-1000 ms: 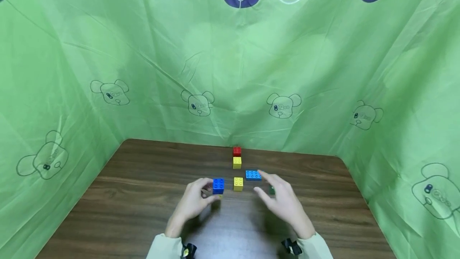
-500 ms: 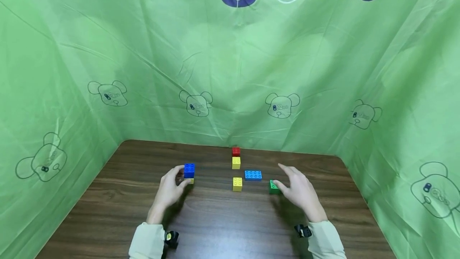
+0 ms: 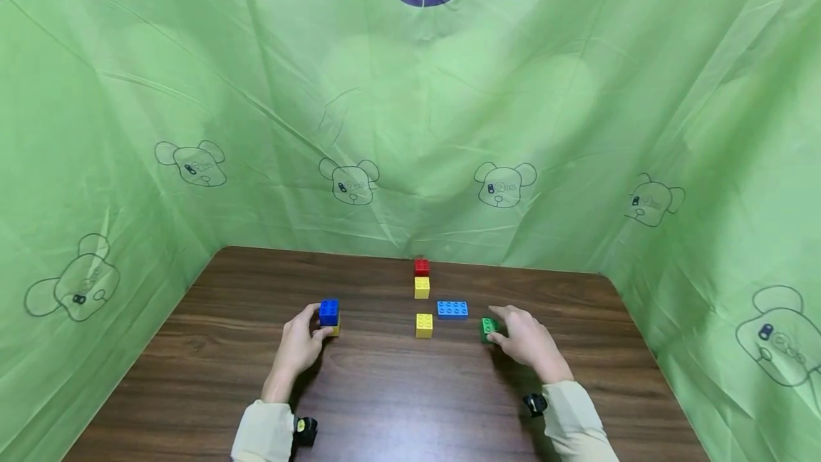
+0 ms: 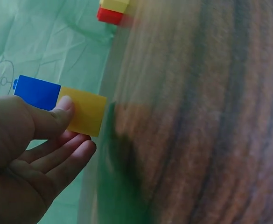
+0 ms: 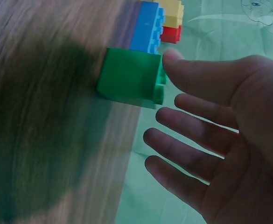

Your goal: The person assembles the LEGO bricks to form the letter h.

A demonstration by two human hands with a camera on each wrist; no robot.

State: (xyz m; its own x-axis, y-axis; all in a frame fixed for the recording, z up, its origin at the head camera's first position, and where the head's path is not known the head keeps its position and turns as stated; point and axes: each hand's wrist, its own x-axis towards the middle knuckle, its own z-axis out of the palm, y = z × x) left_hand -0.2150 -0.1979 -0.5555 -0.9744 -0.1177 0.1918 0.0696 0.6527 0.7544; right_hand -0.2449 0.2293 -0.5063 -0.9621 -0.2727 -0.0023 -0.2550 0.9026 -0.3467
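On the left of the table, my left hand (image 3: 296, 349) grips a two-block stack between thumb and fingers. Its top is a dark blue toy building block (image 3: 329, 310) and its lower part a yellow block (image 4: 88, 113), with my thumb pressed on the yellow side in the left wrist view. Over on the right, my right hand (image 3: 527, 339) reaches over a green block (image 5: 129, 74) that stands on the table, studs up. The thumb tip is right at its studs, while the other fingers are spread and loosely extended above it.
Between the hands stand a single yellow block (image 3: 424, 326) and a long light blue block (image 3: 452, 310). Farther back are another yellow block (image 3: 421, 287) and a red block (image 3: 421, 267). A green printed curtain (image 3: 423, 113) encloses the wooden table (image 3: 398, 405).
My left hand has carried the blue-and-yellow stack from near the middle out to the left. My right hand has shifted right, away from the light blue block, and come down to the green one.
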